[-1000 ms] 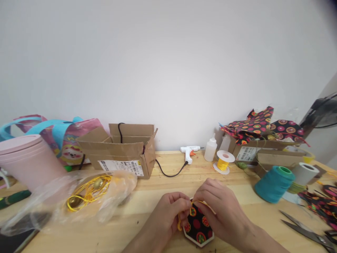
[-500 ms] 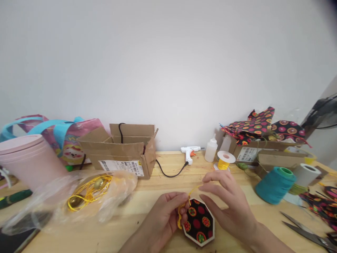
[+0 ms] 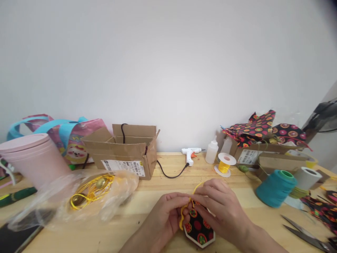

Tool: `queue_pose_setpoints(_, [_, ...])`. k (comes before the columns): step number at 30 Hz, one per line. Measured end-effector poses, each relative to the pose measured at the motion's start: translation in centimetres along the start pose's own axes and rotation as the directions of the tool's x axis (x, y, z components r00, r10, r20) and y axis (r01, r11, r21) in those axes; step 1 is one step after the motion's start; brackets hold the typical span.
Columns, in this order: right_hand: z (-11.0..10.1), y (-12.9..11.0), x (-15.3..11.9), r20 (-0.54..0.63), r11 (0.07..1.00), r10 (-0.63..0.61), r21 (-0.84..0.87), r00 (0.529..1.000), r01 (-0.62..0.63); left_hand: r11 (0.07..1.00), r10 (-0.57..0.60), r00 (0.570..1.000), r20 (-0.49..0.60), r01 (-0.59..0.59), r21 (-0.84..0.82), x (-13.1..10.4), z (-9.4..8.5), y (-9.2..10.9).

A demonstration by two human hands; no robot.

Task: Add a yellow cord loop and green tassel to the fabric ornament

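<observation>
My left hand [image 3: 168,214] is closed, its thumb and fingertips pinching a yellow cord [image 3: 181,218] at the upper left edge of an octagonal fabric-covered piece [image 3: 198,230]. That piece has a pale rim and a black face with red, orange and green round motifs. Over its upper right side lies my right hand [image 3: 221,207], fingers closed at the same spot on the cord. A loose strand of cord shows above the right fingers. The exact knot or loop between the fingertips is hidden.
Scissors [image 3: 306,235] lie at the right, near a teal thread cone [image 3: 275,188]. Behind the hands are a yellow cord spool [image 3: 223,167], a white bottle [image 3: 211,151] and a glue gun [image 3: 189,154]. A cardboard box [image 3: 126,151] and a plastic bag [image 3: 118,196] are at the left.
My right hand has moved left and down onto the cord and the octagonal piece, meeting the left fingertips. Its fingers were more spread before. The left hand keeps its pinch.
</observation>
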State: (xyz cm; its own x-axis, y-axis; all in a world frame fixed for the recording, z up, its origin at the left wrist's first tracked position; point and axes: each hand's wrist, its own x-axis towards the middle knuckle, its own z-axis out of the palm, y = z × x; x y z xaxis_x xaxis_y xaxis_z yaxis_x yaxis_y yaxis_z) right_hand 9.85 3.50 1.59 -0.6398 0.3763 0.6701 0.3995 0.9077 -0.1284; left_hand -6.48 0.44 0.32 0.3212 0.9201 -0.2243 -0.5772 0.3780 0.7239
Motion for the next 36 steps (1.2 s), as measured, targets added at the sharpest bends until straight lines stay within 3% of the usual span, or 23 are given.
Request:
queue_pose_setpoints(10, [0.0,0.0,-0.2,-0.033,0.973,-0.126,-0.198,0.991,0.117,0.996,0.056,0.997,-0.045,-0.053,0.066,0.0,0.5,-0.2])
queue_pose_setpoints(17, [0.0,-0.2,-0.1,-0.03,0.998,0.018,-0.064,0.999,-0.02,0.919,0.214,0.952,-0.22,-0.121,0.374,0.2,0.5,-0.1])
queue_pose_setpoints(22, [0.2,-0.3,0.2,0.016,0.972,0.184,0.147,0.983,-0.184,0.791,0.371,0.91,-0.187,-0.204,0.577,0.0,0.7,-0.2])
queue_pose_setpoints(26, [0.4,-0.3,0.5,0.058,0.863,0.348,0.37,0.936,-0.343,0.67,0.484,0.867,-0.119,-0.28,0.688,-0.2,0.9,-0.4])
queue_pose_setpoints(32, [0.1,-0.6,1.1,0.132,0.762,0.439,0.47,0.889,-0.447,0.47,0.592,0.805,0.038,-0.384,0.795,-0.4,0.9,-0.3])
queue_pose_setpoints(34, [0.2,-0.7,1.2,0.192,0.686,0.508,0.499,0.839,-0.53,0.387,0.603,0.794,0.075,-0.373,0.843,-0.6,0.9,-0.1])
queue_pose_setpoints(36, [0.3,-0.5,1.1,0.288,0.547,0.598,0.536,0.748,-0.644,0.297,0.601,0.79,0.126,-0.367,0.882,-0.8,1.0,0.1])
